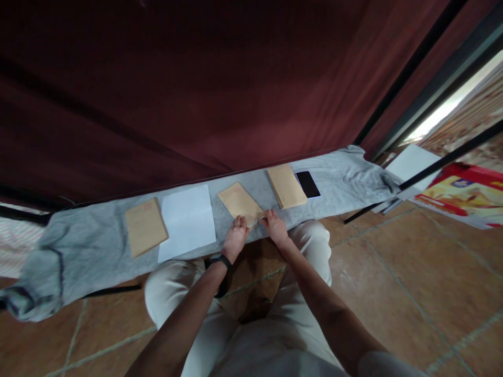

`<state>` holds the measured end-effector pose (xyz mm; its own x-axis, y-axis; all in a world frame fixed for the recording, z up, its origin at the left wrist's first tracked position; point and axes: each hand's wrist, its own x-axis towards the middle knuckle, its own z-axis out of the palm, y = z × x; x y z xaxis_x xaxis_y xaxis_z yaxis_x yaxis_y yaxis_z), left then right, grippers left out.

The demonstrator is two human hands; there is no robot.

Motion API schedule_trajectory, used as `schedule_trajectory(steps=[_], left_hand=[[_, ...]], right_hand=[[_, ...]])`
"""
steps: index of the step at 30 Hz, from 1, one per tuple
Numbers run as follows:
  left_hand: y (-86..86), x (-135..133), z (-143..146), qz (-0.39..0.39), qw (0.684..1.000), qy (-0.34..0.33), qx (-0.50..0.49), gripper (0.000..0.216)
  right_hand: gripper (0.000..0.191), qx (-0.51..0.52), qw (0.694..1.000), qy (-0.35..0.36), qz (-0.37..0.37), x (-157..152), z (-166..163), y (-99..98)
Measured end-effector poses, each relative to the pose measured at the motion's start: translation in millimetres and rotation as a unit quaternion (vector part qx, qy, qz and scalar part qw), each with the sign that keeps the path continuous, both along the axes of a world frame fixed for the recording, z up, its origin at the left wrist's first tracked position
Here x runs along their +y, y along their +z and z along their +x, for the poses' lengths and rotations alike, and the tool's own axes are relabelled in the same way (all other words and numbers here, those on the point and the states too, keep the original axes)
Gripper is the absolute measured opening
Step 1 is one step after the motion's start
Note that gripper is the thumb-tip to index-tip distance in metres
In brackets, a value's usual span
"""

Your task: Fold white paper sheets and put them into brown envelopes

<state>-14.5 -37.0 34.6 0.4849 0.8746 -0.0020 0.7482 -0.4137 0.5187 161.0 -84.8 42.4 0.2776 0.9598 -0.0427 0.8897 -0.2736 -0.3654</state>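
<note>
Grey cloth [98, 246] spread on terracotta tiled floor [393, 272] before maroon curtain [196, 94], both hands, left hand [234, 238] and right hand [275, 226], pinching the near edge of a brown envelope [239, 203], white paper [187, 221], phone [307, 184] nearby.

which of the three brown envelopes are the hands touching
The middle envelope: the left hand and right hand meet at its near corner. The left envelope and right envelope lie untouched.
</note>
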Motion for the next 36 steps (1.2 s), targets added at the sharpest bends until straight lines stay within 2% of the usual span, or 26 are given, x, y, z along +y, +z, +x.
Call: schedule_trajectory(steps=[3,7,12,19,24,27,31,36], left_hand=[[2.2,1,0,0.011,1.0,-0.015,-0.008,0.034],[1.6,3,1,0.011,1.0,-0.028,-0.005,0.032],[-1.7,6,0,0.013,0.999,-0.029,0.037,0.036],[1.5,7,-1,-0.002,0.999,-0.032,0.03,0.032],[2.1,5,-1,0.0,0.999,-0.03,0.045,0.034],[2.6,5,0,0.008,0.998,-0.039,0.056,0.033],[3.5,4,0,0.033,0.992,-0.049,0.109,0.036],[5.7,-5,0,0.055,0.987,-0.041,0.148,0.038]], right_hand=[[0.041,-0.032,0.996,0.083,0.027,1,16,1.9],[0.047,-0.043,0.985,0.166,0.011,9,30,7.4],[0.041,-0.055,0.977,0.208,-0.002,20,36,8.8],[0.043,-0.066,0.961,0.269,-0.017,27,45,4.5],[0.048,-0.04,0.957,0.284,-0.033,30,53,5.5],[0.05,-0.06,0.951,0.302,-0.029,31,55,4.2],[0.047,-0.079,0.946,0.314,-0.008,31,56,-3.0],[0.038,-0.055,0.955,0.288,0.041,31,56,-15.6]])
